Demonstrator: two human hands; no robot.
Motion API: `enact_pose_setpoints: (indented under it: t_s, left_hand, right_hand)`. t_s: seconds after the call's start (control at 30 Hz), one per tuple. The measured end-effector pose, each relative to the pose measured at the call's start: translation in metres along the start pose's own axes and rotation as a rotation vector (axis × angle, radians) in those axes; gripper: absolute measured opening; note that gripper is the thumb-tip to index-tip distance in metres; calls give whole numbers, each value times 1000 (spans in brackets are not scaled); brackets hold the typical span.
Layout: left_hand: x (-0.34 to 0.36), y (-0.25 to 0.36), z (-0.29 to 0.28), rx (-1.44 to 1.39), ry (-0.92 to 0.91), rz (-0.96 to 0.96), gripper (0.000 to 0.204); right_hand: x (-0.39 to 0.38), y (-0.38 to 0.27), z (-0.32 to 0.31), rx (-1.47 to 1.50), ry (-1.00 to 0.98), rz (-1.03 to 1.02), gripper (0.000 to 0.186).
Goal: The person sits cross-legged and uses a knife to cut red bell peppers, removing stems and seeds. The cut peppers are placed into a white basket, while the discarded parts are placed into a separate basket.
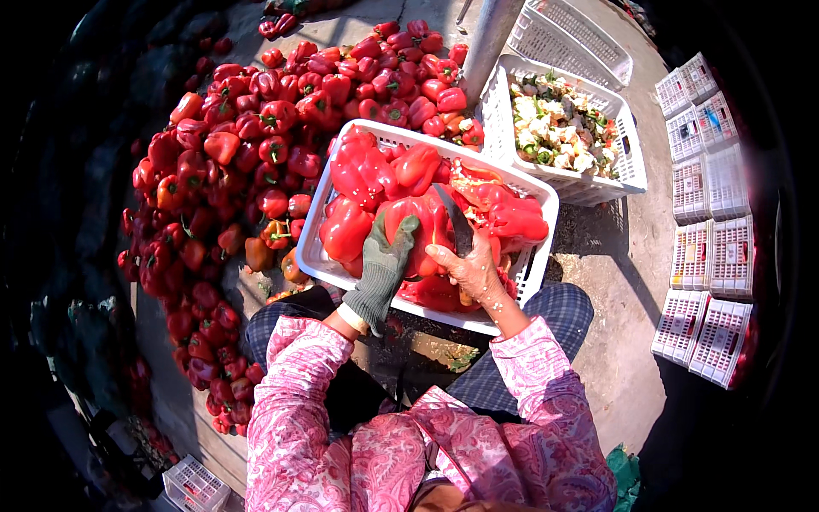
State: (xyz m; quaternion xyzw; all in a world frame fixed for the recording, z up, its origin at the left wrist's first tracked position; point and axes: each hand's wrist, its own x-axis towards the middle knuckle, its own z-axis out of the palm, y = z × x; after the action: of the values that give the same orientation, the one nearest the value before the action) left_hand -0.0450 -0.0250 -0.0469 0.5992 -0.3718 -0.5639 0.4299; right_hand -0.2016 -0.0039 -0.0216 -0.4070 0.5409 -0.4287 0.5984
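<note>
My gloved left hand is wrapped around a large red bell pepper above a white plastic crate. In my bare right hand is a knife with a dark curved blade, lying against the right side of that pepper. Its handle shows below my fingers. The crate stands in front of me between my knees and holds several red peppers; the one at the right looks cut open, with pale seeds around it. The knife's tip is near the pepper's top.
A big heap of whole red peppers spreads over the floor at the left and back. Behind right, a white crate holds pale pepper cores, beside a metal pole and another white crate. Stacked crates line the far right.
</note>
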Motion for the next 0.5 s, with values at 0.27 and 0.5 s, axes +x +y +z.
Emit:
enact_pose_setpoints:
  t_s: [0.27,0.5]
  left_hand:
    - [7,9,-23,-347,-244,-210,40]
    - [9,5,-49,-453,-556,-168,47]
  right_hand:
    - [6,9,-18,349,23,201,23]
    - [6,20,-28,608,11,390,21]
